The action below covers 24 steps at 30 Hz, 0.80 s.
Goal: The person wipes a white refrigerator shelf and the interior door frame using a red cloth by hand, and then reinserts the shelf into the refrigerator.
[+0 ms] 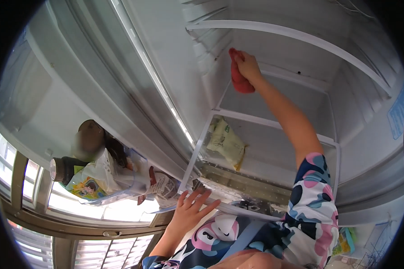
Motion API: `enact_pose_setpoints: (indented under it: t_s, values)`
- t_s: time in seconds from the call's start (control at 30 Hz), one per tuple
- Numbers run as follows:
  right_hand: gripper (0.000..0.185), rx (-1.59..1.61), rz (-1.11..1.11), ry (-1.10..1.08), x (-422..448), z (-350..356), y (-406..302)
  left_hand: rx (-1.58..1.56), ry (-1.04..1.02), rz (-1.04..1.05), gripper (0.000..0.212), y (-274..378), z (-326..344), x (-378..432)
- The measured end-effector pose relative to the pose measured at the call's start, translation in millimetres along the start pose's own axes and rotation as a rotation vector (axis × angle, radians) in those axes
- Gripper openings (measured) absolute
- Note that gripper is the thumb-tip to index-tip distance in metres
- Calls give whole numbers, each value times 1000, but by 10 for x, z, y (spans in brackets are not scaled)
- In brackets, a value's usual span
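My right hand [249, 67] reaches deep into an opened refrigerator, its fingers closed around a bunched red cloth [240, 80]. The cloth hangs near the left inner wall [205, 60], towards the back; whether it touches the wall I cannot tell. My left hand [193, 208] rests with spread fingers at the front edge of a white-framed glass shelf [235, 210], holding nothing. Beneath the glass, a pale green plastic bag [225, 141] is visible.
Higher up, a white-edged shelf [282, 28] spans the interior. At left, the refrigerator door [87, 84] stands open, its clear door bin [134, 181] holding a dark-capped bottle [62, 169] and plastic packages [94, 178]. A window [104, 208] lies beyond the door.
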State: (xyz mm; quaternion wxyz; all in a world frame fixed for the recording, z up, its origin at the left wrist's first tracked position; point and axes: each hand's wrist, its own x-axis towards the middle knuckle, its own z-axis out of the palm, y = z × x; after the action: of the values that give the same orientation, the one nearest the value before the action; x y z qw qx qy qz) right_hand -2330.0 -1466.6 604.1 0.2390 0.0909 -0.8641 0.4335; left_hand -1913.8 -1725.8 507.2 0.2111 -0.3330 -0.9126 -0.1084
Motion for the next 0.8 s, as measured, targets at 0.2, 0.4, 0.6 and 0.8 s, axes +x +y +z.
enact_pose_setpoints:
  t_s: [0.2, 0.4, 0.6, 0.8]
  values:
    - [41, -176, 130, 56, 550, 422, -47, -108, -18, 227, 36, -186, 396, 94]
    - [36, -400, 88, 0, 677, 453, 81, -208, -14, 200, 37, -164, 502, 118]
    - [30, -449, -109, -52, 319, 377, -92, -206, -84, 293, 41, -195, 541, 183]
    - [32, -574, -298, -71, -196, 266, -461, -254, -69, 301, 40, -180, 464, 257]
